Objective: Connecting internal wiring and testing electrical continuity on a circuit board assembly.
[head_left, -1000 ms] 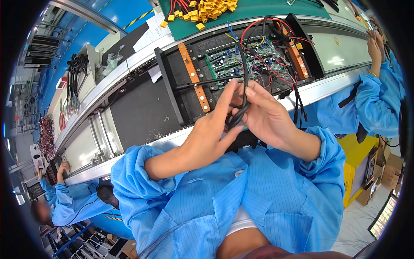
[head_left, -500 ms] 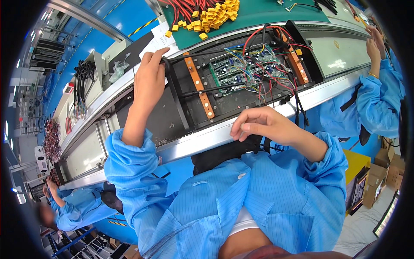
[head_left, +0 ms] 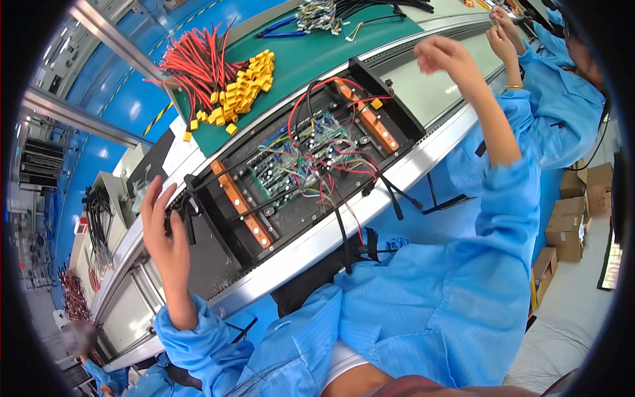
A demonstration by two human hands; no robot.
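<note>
A black tray-like case (head_left: 225, 248) lies slantwise on the rail line in front of me. Inside it sit green circuit boards (head_left: 271, 178) under a tangle of coloured wires, between two orange-brown strips (head_left: 239, 202). My left hand (head_left: 165, 238) is at the case's left end, by its black handle, fingers stretched and apart. Whether it touches the handle I cannot tell. Over the line beyond the case's right end, my right hand (head_left: 450, 59) is raised, its fingers loosely bent and slightly blurred, with nothing visible in them.
On the green mat (head_left: 291, 56) behind the case lie red cables (head_left: 198, 59) with yellow connectors (head_left: 241, 89) and a bunch of white-ended wires (head_left: 317, 16). Black cables (head_left: 397, 198) hang over the silver rail (head_left: 297, 255). A co-worker's hands (head_left: 503, 40) are at the far right.
My right hand has risen from the near rail to the far right. My left hand has stayed near the case's left end. The view has turned, so the case appears lower and more slanted.
</note>
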